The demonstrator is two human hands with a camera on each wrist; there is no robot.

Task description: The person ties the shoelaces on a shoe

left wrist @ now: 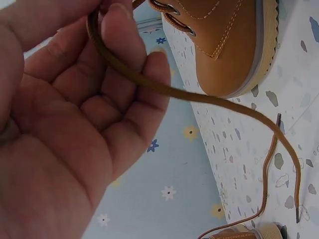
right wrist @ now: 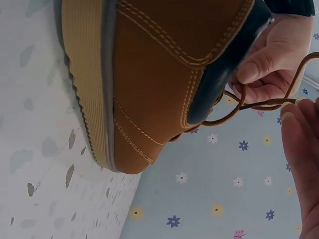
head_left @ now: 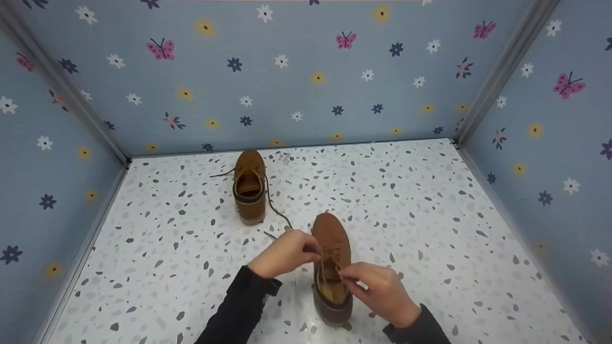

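A brown leather shoe [head_left: 330,231] stands on the speckled surface, toe pointing away from me, between my two hands. At its left side my left hand [head_left: 288,254] pinches a brown shoelace [left wrist: 214,101] between thumb and fingertips; the loose end trails past the fingers in the left wrist view. My right hand [head_left: 380,289], at the shoe's right side, pinches lace with thumb and index finger just over the opening. Loops of lace [right wrist: 234,117] rise from the eyelets and run between both hands in the right wrist view.
A matching brown shoe [head_left: 251,208] stands farther back to the left, its lace [head_left: 275,205] undone and spread on both sides. Blue flower-patterned panels [head_left: 296,71] enclose the white speckled surface [head_left: 406,205] at the back, left and right.
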